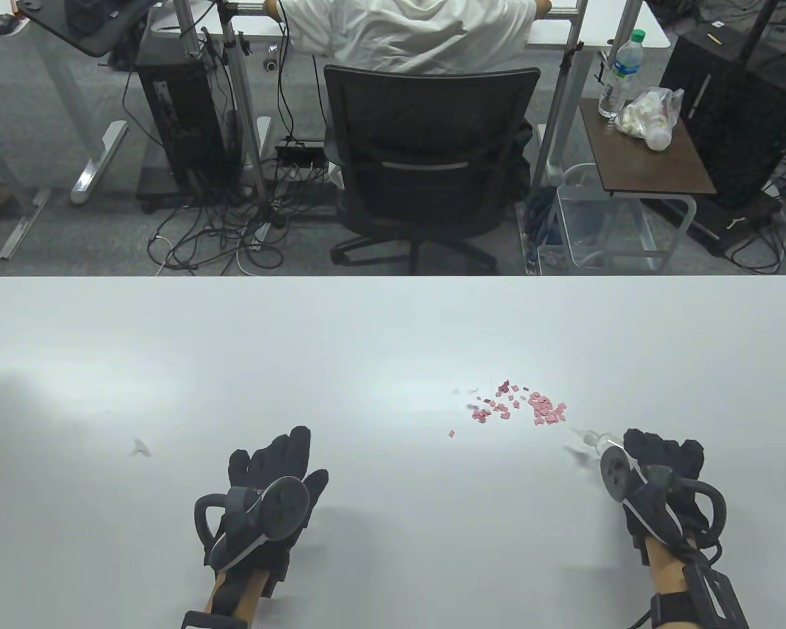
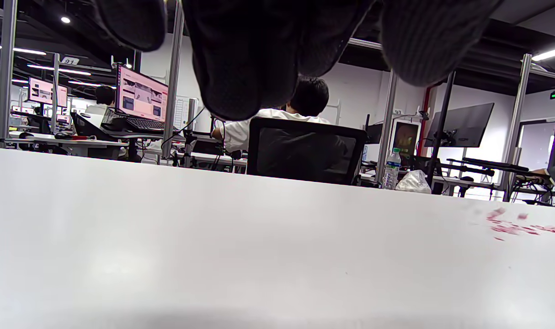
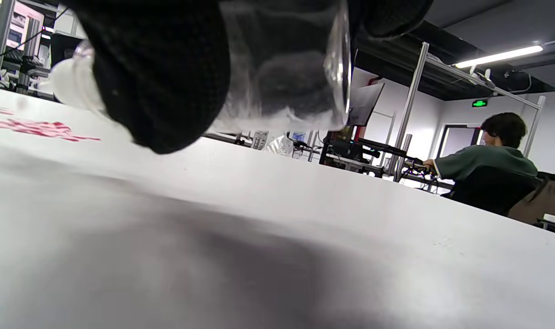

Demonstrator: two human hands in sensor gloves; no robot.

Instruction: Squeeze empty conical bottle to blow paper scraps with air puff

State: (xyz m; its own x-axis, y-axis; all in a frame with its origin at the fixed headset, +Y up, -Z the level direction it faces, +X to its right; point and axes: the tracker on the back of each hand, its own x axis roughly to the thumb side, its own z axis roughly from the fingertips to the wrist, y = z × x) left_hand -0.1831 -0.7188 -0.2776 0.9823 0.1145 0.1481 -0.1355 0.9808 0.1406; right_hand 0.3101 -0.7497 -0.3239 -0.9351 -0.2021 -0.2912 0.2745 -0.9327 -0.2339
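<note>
A heap of small pink paper scraps (image 1: 521, 406) lies on the white table (image 1: 340, 341), right of centre; a few scraps lie apart to its left. My right hand (image 1: 661, 462) grips a clear conical bottle (image 1: 596, 440) held on its side just above the table, its nozzle pointing up-left at the scraps, a short gap away. In the right wrist view the bottle (image 3: 286, 68) is wrapped by my gloved fingers (image 3: 163, 73), with the scraps (image 3: 40, 128) at far left. My left hand (image 1: 272, 488) rests flat and empty on the table, fingers spread; its fingertips (image 2: 241, 55) hang in the left wrist view.
A small grey smudge or scrap (image 1: 141, 448) lies at the table's left. Beyond the far edge a person sits in a black office chair (image 1: 429, 164). A side table (image 1: 642, 144) with a water bottle stands at back right.
</note>
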